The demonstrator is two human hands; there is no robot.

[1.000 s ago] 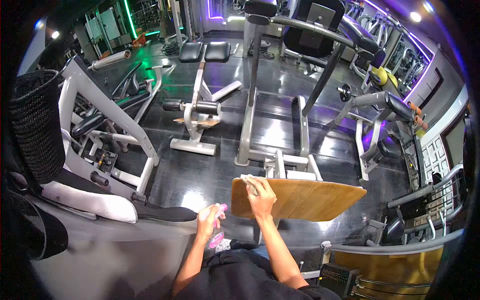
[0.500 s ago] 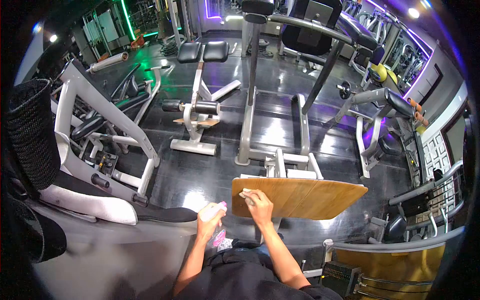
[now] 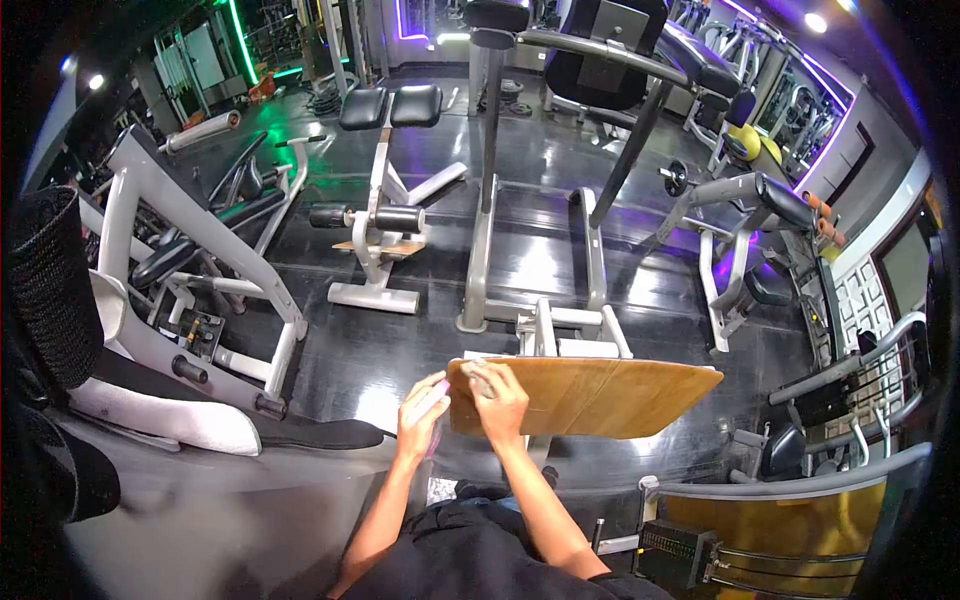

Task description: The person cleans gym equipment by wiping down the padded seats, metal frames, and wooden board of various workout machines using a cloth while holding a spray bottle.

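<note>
My left hand [image 3: 418, 425] is closed around a white and pink spray bottle [image 3: 432, 402], just left of a wooden board. Its lower part is mostly hidden behind my fingers and wrist. At the upper left corner of the wooden board [image 3: 590, 395], my right hand [image 3: 498, 405] presses a small pale cloth [image 3: 474, 371] against the edge. Much of the cloth is covered by the fingers. The board is fixed to a grey metal machine frame [image 3: 545, 330] and tilts slightly down to the right.
A padded leg machine [image 3: 375, 220] stands ahead on the dark floor. On the left, a large grey frame [image 3: 200, 215] and a white towel [image 3: 180, 415] are close by. A gold-panelled machine [image 3: 780, 520] is at the lower right; a bench with pads [image 3: 745, 195] is further right.
My left hand with the spray bottle has risen and turned, coming closer to the board's left edge. My right hand has shifted with the cloth up to the corner. The view has shifted slightly.
</note>
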